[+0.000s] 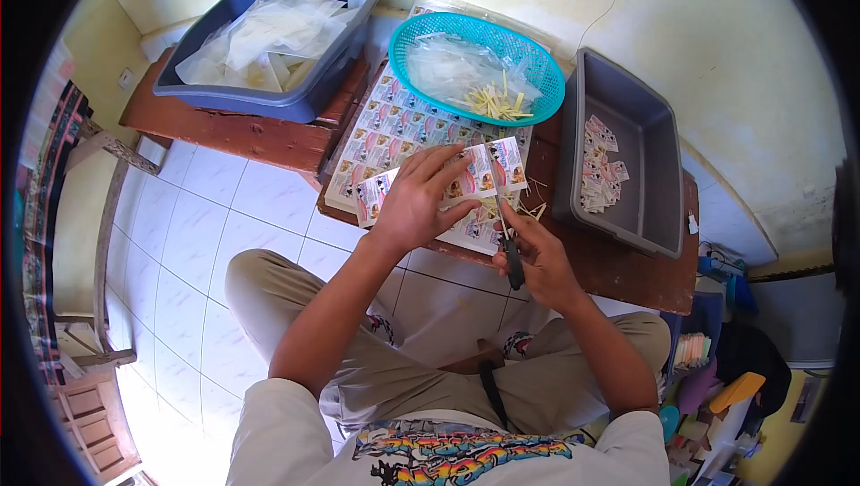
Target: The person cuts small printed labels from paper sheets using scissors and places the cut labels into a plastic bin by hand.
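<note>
My left hand [414,201] grips a strip of printed labels [470,181], with its fingers over the far side and its thumb along the near edge. My right hand [543,260] holds a pair of scissors [514,262] with black handles. Their blades point up at the gap beside the end label [508,162], near the strip's right end. Under the strip lie sheets of the same printed labels [376,132] on a low wooden table [627,275]. Thin paper offcuts [535,211] are scattered by the scissors.
A turquoise basket [400,60] with clear plastic and yellowish offcuts sits on the sheets. To its right, a grey tub [658,190] contains cut labels [602,168]. A blue tub [309,108] full of translucent plastic pieces stands at the back left.
</note>
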`<state>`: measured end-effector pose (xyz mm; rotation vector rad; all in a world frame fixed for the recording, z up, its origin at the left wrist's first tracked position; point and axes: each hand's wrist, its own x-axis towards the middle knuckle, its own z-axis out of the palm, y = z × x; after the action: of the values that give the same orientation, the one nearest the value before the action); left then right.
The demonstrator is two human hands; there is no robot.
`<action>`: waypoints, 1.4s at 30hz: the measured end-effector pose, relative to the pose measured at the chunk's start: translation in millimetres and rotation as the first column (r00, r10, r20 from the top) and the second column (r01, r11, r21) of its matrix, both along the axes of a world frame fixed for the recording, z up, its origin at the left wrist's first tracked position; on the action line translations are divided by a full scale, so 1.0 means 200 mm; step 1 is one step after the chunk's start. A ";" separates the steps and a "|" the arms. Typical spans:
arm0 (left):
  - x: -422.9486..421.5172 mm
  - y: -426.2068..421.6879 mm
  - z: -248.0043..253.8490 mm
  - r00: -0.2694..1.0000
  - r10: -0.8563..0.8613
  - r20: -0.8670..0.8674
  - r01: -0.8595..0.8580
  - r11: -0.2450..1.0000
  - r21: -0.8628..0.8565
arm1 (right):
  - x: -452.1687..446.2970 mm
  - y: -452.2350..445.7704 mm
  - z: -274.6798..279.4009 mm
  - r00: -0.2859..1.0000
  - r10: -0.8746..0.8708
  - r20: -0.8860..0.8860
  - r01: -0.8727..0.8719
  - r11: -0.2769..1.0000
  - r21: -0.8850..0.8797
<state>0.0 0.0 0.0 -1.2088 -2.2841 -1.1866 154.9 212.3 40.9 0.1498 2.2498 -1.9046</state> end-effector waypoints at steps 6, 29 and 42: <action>0.00 0.00 0.00 1.000 0.001 -0.015 -0.001 1.000 0.002 | -0.01 -0.01 -0.02 0.998 -0.018 -0.054 0.020 1.000 0.021; -0.01 0.01 -0.03 0.998 0.057 -0.010 -0.057 0.997 -0.042 | -0.01 0.04 -0.07 0.996 -0.055 -0.073 0.065 0.987 0.149; -0.08 -0.03 -0.16 0.963 0.270 0.007 -0.263 0.944 -0.196 | -0.05 0.08 -0.15 0.991 0.037 -0.125 0.056 0.742 0.668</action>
<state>-16.1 -6.0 -31.5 -0.9045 -2.5390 -0.9107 144.8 227.6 11.0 0.1339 2.9301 -1.0237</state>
